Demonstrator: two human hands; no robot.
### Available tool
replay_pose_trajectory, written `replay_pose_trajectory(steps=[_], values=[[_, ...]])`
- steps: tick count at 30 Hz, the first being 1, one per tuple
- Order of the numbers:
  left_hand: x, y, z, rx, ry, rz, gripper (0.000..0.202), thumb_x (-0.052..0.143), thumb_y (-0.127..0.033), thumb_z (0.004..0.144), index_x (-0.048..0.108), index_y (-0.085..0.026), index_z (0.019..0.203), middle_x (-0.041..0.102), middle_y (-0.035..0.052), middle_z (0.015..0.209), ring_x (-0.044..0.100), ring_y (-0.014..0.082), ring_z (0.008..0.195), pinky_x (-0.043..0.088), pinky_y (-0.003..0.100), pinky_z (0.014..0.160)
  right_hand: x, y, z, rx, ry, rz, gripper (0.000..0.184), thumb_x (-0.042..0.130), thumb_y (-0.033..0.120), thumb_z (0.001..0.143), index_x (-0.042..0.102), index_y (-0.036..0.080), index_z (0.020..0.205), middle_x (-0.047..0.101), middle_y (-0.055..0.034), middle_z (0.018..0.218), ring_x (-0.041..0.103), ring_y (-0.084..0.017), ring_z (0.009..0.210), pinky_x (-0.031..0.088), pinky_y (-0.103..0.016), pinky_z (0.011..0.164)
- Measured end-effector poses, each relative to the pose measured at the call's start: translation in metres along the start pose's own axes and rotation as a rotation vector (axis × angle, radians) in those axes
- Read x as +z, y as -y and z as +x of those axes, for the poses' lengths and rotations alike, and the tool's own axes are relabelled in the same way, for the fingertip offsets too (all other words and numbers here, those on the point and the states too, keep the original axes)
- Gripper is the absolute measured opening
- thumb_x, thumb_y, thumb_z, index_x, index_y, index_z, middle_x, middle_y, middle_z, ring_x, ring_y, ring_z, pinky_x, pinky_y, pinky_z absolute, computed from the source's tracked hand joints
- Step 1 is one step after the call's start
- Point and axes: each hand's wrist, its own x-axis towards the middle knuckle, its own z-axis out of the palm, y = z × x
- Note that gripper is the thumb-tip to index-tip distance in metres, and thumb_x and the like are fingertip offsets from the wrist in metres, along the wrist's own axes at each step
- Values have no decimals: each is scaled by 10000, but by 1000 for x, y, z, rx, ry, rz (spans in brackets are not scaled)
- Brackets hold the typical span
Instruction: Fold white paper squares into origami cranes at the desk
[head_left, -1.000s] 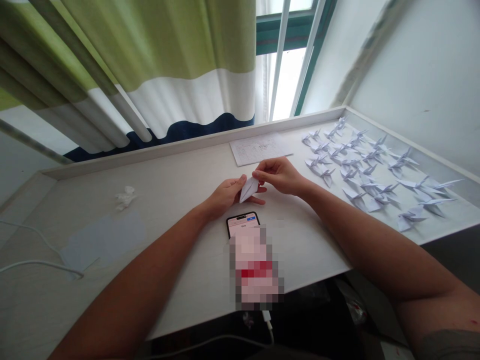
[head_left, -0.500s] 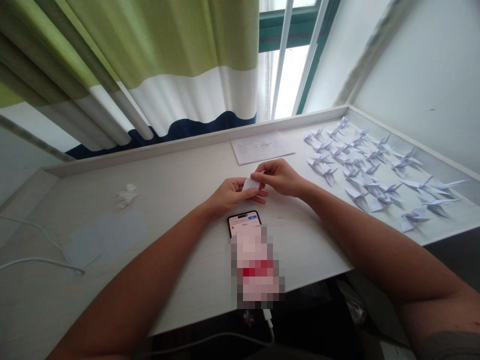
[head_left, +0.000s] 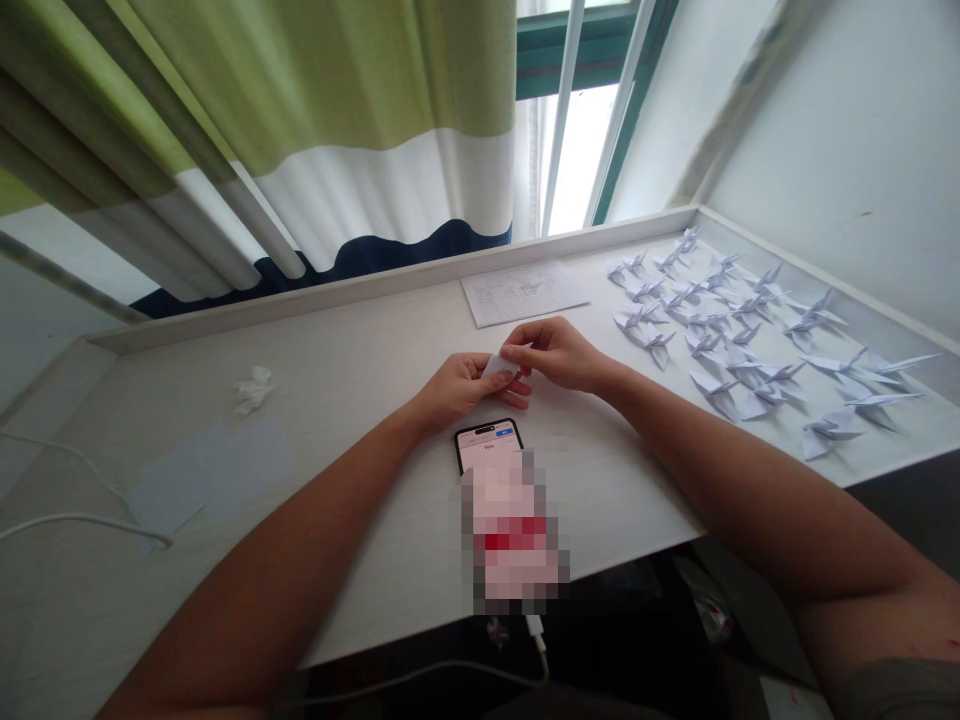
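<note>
White desk (head_left: 615,490), below the fingers. Folded paper (head_left: 500,366), one: between left hand (head_left: 456,390) and right hand (head_left: 561,354), both pinched closed on it; pointing direction and long axis unclear, fingers covering much.

Small folded piece of white paper (head_left: 500,367), tilted, partly covered, held between both hands (head_left: 456,388)
</note>
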Motion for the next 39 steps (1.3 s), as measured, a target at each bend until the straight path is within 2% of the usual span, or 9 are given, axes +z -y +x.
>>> replay_pose_trajectory(steps=[7,14,17,21,23,27,32,36,39], values=[[-3,1,-1,-1,20,-39,474,744,-556,948,778,-115,1118,832,159,1085,820,270,946,580,471,1038,0,1,-1,-23,-13,24,301,804,433,871,738,144,821,716,-34,712,607,-120,616,485,-263,549],[-3,3,0,-5,11,-46,553,731,-611,938,747,-113,1179,826,179,1112,820,273,912,579,465,1012,-4,1,1,-48,-52,-12,329,808,463,870,728,148,821,704,-22,693,582,-111,606,499,-265,553],[-3,1,0,-12,6,-71,690,609,-721,960,733,-100,1234,819,195,1134,820,294,915,555,487,1041,-7,0,2,-66,-85,-38,325,804,462,875,726,151,819,701,-26,702,581,-113,619,507,-268,565],[-4,-2,0,-34,2,-106,857,445,-837,956,740,-65,1183,824,210,1076,820,319,902,539,509,1055,-12,1,3,-75,-110,-80,329,791,464,889,723,152,810,690,-27,698,574,-115,626,502,-271,573],[-5,-1,-1,-14,-12,-81,782,550,-796,942,733,-70,1167,821,213,1093,819,311,898,551,497,1031,-13,0,3,-73,-114,-92,336,792,472,889,720,153,811,678,-21,685,569,-116,620,495,-271,567],[-5,3,-3,17,-8,22,533,771,-582,916,723,-110,1161,809,196,1186,817,260,910,566,442,997,-14,-2,3,-74,-116,-97,340,789,470,893,711,153,800,675,-24,681,571,-119,624,494,-273,569],[-8,5,-1,17,23,-9,468,738,-550,954,736,-114,1124,814,187,1176,816,246,888,545,448,1030,-14,-3,3,-66,-123,-80,318,791,454,887,714,158,797,686,-31,696,583,-125,631,508,-285,584],[-10,3,0,15,27,-162,490,677,-573,969,750,-100,1074,824,194,1118,819,295,889,536,494,1047,-14,0,3,-69,-144,-75,318,795,464,873,715,169,785,674,-20,680,573,-124,613,500,-286,569],[-11,1,0,16,35,-241,435,641,-492,973,760,-82,1057,825,203,1088,817,324,905,526,519,1060,-15,1,3,-88,-160,-67,331,801,480,866,719,170,783,664,-14,670,566,-119,601,493,-283,559]])
